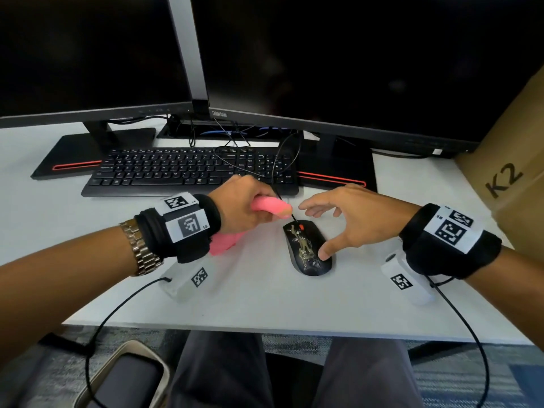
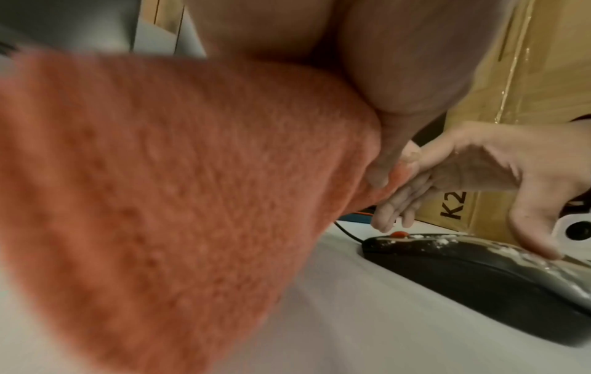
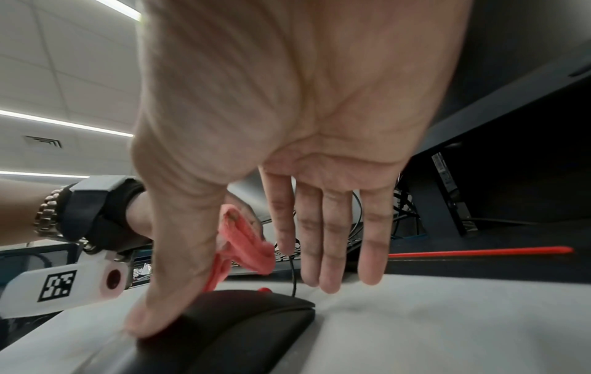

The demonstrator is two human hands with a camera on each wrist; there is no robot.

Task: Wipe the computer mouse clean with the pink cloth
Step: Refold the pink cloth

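A black wired mouse [image 1: 307,248] with a red scroll wheel and pale smears on its top lies on the white desk [image 1: 265,301]; it also shows as the mouse [image 2: 479,273] and the mouse [image 3: 230,326] in the wrist views. My left hand [image 1: 250,204] grips the pink cloth [image 1: 272,207] just left of and above the mouse's front; the cloth [image 2: 179,192] hangs below the fist. My right hand [image 1: 341,222] is spread over the mouse, its thumb tip touching the mouse's rear right and its straight fingers [image 3: 323,243] held above the front.
A black keyboard [image 1: 188,169] lies behind the hands, with two dark monitors [image 1: 353,69] on stands behind it. The mouse cable [image 1: 276,184] runs back over the keyboard. A cardboard box [image 1: 512,160] marked K2 stands at the right. The desk's front edge [image 1: 265,331] is near my lap.
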